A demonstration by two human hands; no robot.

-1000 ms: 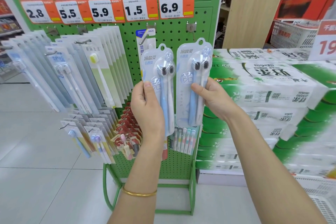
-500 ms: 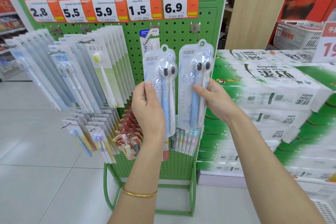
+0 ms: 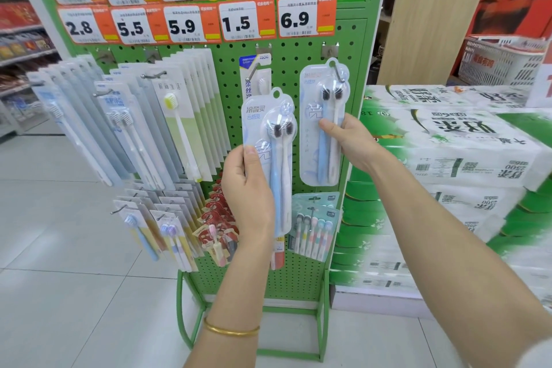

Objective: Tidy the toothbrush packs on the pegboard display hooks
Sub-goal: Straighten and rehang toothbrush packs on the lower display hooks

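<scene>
Pale-blue plastic toothbrush pack (image 3: pixel 324 128) is now rising to the silver wire hook (image 3: pixel 338 72), right hand (image 3: pixel 349 140) pinching it; left hand (image 3: pixel 248 188) is gripping the twin pack (image 3: pixel 268 134).

The green pegboard (image 3: pixel 301 51) stands before me on a green frame (image 3: pixel 289 355) on the tiled floor (image 3: pixel 74 293). Price tags (image 3: pixel 237 22) cover its top. Rows of toothbrush packs (image 3: pixel 179 116) hang from hooks (image 3: pixel 153 75) on its left side, smaller packs (image 3: pixel 167 227) below them. The twin pack (image 3: pixel 310 116) my right hand (image 3: pixel 351 140) pinches sits on the right hook (image 3: pixel 338 70).
</scene>
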